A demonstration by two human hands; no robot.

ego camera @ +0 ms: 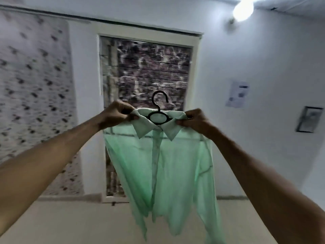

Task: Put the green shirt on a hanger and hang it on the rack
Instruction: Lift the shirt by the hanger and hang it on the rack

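Note:
A pale green collared shirt (175,164) hangs in the air in front of me, on a black hanger (159,110) whose hook sticks up above the collar. My left hand (117,115) pinches the shirt's left shoulder at the collar. My right hand (195,120) grips the right shoulder at the collar's other end. Both arms reach up and forward. The hanger's arms are hidden inside the shirt. No rack is in view.
A window (146,76) with a white frame is straight ahead behind the shirt. A patterned curtain (33,85) covers the wall at left. A bright bulb (243,9) glows at top right. A paper (237,94) and a small frame (309,118) hang on the right wall.

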